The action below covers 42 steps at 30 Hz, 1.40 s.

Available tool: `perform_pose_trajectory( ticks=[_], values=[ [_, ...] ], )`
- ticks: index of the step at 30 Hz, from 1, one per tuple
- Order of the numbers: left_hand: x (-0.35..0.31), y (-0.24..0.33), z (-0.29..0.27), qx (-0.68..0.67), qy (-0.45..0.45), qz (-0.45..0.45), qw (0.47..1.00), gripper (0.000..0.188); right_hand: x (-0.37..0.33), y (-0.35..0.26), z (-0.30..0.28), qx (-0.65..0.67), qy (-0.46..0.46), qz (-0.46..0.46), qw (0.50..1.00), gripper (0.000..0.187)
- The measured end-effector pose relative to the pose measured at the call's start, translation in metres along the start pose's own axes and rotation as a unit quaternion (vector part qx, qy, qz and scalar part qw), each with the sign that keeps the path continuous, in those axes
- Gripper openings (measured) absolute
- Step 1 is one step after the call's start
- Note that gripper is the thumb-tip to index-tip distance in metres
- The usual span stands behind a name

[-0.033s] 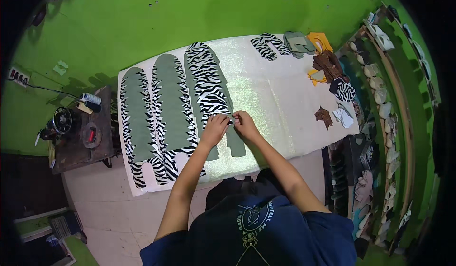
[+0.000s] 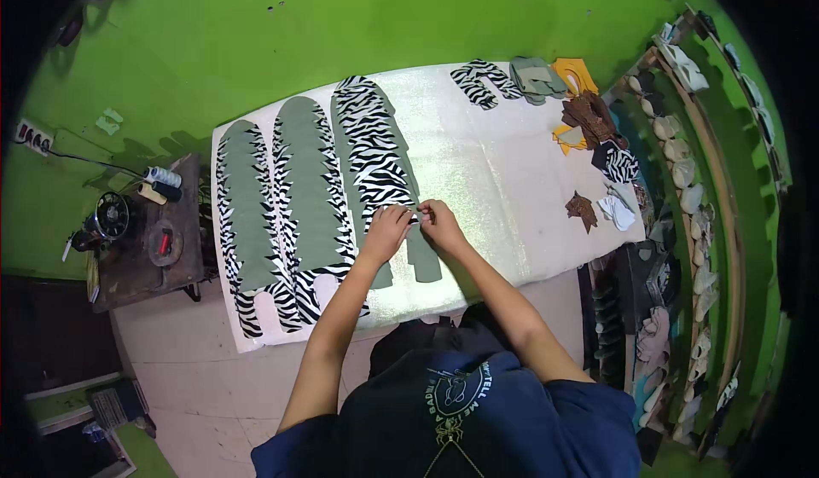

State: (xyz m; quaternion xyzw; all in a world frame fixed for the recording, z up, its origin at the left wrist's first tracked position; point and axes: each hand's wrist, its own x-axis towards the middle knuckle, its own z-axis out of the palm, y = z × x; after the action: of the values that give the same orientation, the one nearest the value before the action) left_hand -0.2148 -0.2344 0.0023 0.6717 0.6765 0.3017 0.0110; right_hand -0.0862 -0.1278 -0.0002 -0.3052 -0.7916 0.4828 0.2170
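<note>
Three long rows of overlapping cut pieces lie on the white-covered table, two mostly grey-green with zebra-print edges: a left row point(image 2: 250, 214) and a middle row point(image 2: 303, 188). The third row point(image 2: 368, 137) shows mostly zebra print down its middle, with grey-green at both sides. At this row's near end, my left hand point(image 2: 388, 235) is closed with bent fingers on a zebra-print piece. Just to its right, my right hand point(image 2: 439, 224) pinches that piece's edge; the fingertips almost meet. Bare grey-green pieces point(image 2: 424, 260) stick out below my right hand.
The table point(image 2: 503, 196) also bears a zebra-print cutout point(image 2: 485, 84), grey-green pieces point(image 2: 536, 80), yellow pieces point(image 2: 575, 75) and brown scraps point(image 2: 589, 115) at right. A sewing machine point(image 2: 111, 214) and thread cones point(image 2: 162, 179) stand left. Racks of shoe-shaped items point(image 2: 682, 171) line the right wall.
</note>
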Motion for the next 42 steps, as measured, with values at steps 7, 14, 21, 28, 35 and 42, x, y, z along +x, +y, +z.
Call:
perform_pose_trajectory(
  ticks=[7,14,21,28,35,42],
  values=[
    [-0.003,-0.009,0.012,0.043,-0.01,0.038,0.998,0.025,-0.001,0.0,0.004,-0.014,0.01,0.005,1.0,0.023],
    [-0.005,-0.008,0.009,0.084,-0.018,0.07,0.994,0.025,0.0,0.003,0.004,0.004,0.003,0.022,1.0,0.025],
    [-0.014,-0.012,0.021,0.149,-0.007,0.117,0.982,0.03,-0.003,-0.006,0.004,-0.005,0.011,0.017,1.0,0.024],
    [-0.018,-0.008,0.026,0.118,0.018,0.118,0.986,0.027,-0.005,-0.002,0.009,-0.026,0.045,-0.012,0.999,0.022],
    [-0.017,-0.004,0.026,0.14,0.029,0.108,0.984,0.026,-0.008,-0.007,0.008,-0.025,0.033,-0.005,0.999,0.023],
    [-0.015,0.0,0.025,0.121,0.017,0.096,0.988,0.029,-0.01,-0.004,0.006,-0.03,0.032,-0.008,0.999,0.021]
  ],
)
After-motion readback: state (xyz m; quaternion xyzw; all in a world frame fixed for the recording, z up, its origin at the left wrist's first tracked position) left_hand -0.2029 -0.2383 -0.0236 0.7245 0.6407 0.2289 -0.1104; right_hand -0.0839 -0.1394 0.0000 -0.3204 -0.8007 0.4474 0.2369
